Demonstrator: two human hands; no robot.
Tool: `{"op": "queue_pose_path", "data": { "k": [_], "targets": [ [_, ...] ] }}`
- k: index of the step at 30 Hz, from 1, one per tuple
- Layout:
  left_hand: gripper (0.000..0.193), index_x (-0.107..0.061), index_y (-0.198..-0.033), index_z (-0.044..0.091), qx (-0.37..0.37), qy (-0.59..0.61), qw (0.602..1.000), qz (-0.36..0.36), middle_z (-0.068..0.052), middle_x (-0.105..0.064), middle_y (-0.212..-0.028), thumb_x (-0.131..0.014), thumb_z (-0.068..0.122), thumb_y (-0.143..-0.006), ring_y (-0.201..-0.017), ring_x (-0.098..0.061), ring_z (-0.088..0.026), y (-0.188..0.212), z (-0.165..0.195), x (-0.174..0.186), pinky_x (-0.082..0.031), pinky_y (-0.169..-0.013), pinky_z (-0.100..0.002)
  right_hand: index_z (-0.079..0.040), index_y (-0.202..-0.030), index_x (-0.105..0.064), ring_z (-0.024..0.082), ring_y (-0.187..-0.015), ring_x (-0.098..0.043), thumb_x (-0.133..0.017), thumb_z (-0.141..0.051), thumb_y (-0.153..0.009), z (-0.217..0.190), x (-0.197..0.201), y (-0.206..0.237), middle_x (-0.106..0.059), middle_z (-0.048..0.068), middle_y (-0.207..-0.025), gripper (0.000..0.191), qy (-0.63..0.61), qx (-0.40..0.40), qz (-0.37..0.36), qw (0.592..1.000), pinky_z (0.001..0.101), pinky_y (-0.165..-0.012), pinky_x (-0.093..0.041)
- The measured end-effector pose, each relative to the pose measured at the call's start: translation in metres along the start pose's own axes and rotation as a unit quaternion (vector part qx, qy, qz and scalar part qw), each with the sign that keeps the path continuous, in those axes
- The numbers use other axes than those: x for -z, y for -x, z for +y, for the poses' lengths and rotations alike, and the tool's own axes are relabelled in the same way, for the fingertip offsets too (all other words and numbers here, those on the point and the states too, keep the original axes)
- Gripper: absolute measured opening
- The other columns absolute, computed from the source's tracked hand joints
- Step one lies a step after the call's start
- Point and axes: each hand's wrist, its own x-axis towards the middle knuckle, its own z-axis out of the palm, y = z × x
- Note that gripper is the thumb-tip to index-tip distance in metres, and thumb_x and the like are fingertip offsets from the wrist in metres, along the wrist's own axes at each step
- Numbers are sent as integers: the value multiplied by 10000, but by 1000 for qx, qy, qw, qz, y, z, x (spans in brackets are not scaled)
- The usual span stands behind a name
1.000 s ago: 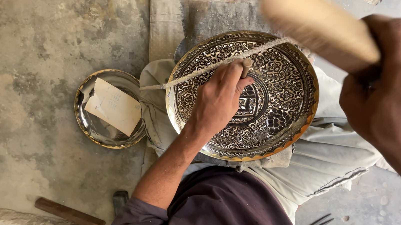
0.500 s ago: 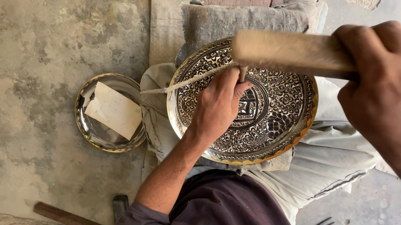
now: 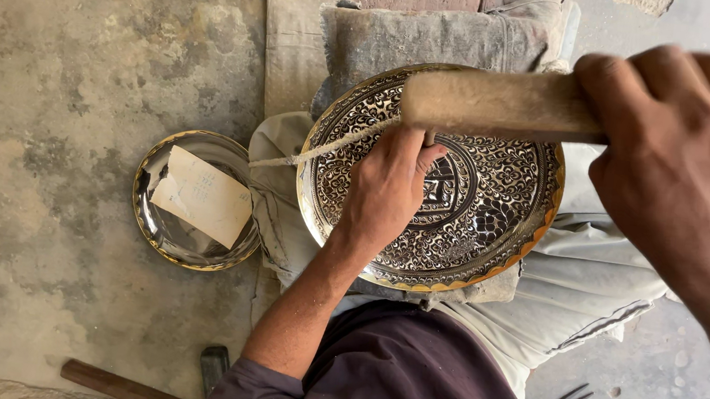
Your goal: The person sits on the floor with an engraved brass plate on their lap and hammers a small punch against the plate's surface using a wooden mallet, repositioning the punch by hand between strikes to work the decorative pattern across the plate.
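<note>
Engraved round brass plate point(image 3: 478, 214) rests on folded grey cloth point(image 3: 427, 38) across the lap. Left hand point(image 3: 388, 185) pinches a thin chisel point(image 3: 430, 138) upright near its centre. Right hand point(image 3: 688, 166) grips a wooden mallet point(image 3: 499, 105), lying crosswise directly above the chisel.

We are wearing a dark purple sleeve point(image 3: 262, 389) pushed up behind our bare left hand point(image 3: 387, 190), and pale trousers point(image 3: 577, 287).
</note>
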Motion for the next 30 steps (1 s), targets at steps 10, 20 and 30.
{"op": "queue_pose_path", "data": {
  "k": [10, 20, 30],
  "targets": [
    [217, -522, -1146, 22, -6, -12, 1000, 13, -118, -672, -999, -613, 205, -1075, -892, -737, -226, -1, 2, 1, -678, -703, -312, -102, -1275, -662, 267, -935, -697, -711, -61, -979, 9, -9, 0, -725, 103, -1070, 303, -27, -11, -8, 1000, 408, -920, -534],
    [206, -528, -1178, 18, -28, -22, 999, 27, -127, -680, -1020, -613, 173, -1073, -914, -737, -230, -1, 0, 0, -680, -712, -309, -4, -1348, -621, 367, -880, -671, -703, -42, -890, -3, 5, -10, -687, 193, -1080, 466, -120, -69, 3, 990, 484, -806, -510],
    [251, -545, -1183, 5, -2, -15, 999, 41, -90, -636, -915, -644, 185, -1039, -834, -713, -213, 2, 8, 6, -652, -677, -328, -185, -1117, -732, 200, -857, -715, -789, -140, -1005, 1, -9, 2, -718, 6, -938, 134, 83, 41, 11, 996, 363, -883, -503]
  ]
}}
